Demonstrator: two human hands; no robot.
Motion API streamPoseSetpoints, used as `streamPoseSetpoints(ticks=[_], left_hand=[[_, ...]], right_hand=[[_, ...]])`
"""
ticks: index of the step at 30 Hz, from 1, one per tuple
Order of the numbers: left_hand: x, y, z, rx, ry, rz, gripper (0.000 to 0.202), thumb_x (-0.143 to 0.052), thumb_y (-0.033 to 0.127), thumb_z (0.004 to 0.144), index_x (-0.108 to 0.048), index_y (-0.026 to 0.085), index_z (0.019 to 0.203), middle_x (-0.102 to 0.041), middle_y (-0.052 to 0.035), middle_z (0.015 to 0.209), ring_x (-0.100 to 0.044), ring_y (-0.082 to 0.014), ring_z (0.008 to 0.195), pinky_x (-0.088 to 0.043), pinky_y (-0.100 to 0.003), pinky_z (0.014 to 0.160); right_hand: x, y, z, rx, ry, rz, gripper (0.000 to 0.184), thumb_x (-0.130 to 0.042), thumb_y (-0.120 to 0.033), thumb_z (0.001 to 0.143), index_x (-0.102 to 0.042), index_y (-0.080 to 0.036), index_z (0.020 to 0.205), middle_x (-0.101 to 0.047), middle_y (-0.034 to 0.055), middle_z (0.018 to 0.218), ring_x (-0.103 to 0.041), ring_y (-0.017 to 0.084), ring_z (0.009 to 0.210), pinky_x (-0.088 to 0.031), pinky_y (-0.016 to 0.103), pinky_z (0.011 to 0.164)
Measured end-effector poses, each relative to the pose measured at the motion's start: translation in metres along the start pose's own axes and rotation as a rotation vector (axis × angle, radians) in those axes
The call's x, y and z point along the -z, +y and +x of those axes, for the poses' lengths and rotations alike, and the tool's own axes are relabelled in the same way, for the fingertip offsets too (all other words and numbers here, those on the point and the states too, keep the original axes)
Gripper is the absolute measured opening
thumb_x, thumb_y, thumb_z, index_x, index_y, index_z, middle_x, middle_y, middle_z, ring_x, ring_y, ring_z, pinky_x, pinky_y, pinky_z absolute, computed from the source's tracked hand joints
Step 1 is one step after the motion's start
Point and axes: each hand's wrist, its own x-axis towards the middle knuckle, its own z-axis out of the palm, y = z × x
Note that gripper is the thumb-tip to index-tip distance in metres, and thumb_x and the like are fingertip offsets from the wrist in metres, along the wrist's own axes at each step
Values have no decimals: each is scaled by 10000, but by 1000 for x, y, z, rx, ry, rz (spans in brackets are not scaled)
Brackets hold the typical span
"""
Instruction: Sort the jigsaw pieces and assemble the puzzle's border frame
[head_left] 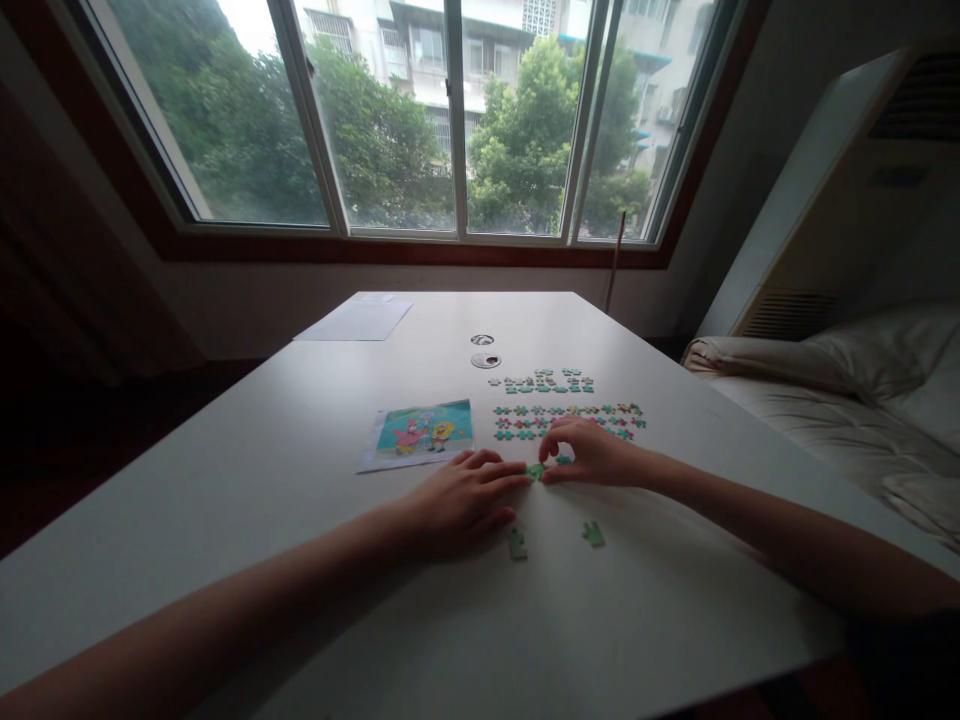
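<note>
The left hand point(461, 500) lay flat and spread on the white table point(300, 560), just below and to the right of the cartoon reference picture point(420, 432). Its fingertips touched a green piece point(535, 470) without closing on anything. The right hand point(589, 452), further right of the picture, was curled, with thumb and forefinger drawn together on the same green piece. So the two hands met over it, a little beyond the picture's lower right corner. The step in hand looked like fitting or pressing that piece flat; whether a second piece sat under the right fingers was too small to tell. Two loose green pieces point(517, 543) lay apart below the hands, nearer than the picture. The sorted rows of pieces point(570, 420) sat right of the picture, with a smaller group of pieces point(544, 382) above them. Beyond the picture were a round cable port point(486, 360) and a sheet of paper point(354, 320). A next move would call for a light, steady pinch and for matching the tabs by colour against the picture. It would also call for keeping the wrists off the sorted rows close behind the right hand.
</note>
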Motion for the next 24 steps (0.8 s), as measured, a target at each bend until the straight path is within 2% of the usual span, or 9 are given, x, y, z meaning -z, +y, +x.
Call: streamPoseSetpoints(ticks=[6, 13, 18, 24], left_hand=[[1, 1, 0, 0, -9, 10, 402, -353, 337, 902, -392, 220, 1285, -467, -56, 1295, -443, -256, 1062, -375, -416, 884], [0, 1, 0, 2, -12, 18, 408, -343, 341, 906, -394, 217, 1291, -453, -54, 1309, -436, -260, 1061, -372, -419, 887], [0, 0, 0, 6, -19, 27, 410, -353, 343, 903, -394, 213, 1290, -457, -52, 1306, -437, -264, 1061, -375, -428, 884], [1, 0, 1, 2, -21, 34, 412, -349, 352, 905, -400, 208, 1288, -462, -66, 1301, -443, -264, 1062, -376, -423, 886]], right_hand=[[-3, 2, -3, 112, 6, 1, 174, -641, -361, 734, -656, -205, 810, -631, 22, 785, -547, 152, 779, -393, 286, 760], [-6, 2, -5, 165, -10, -7, 136, -578, -320, 798, -662, -214, 817, -671, 9, 774, -573, 133, 745, -376, 299, 826], [-5, 0, -5, 231, 10, -8, 152, -551, -296, 821, -671, -203, 823, -679, 21, 820, -552, 130, 729, -377, 287, 793], [-6, -1, -6, 230, 7, -17, 169, -529, -290, 836, -673, -202, 830, -670, 25, 822, -536, 130, 732, -384, 295, 786]])
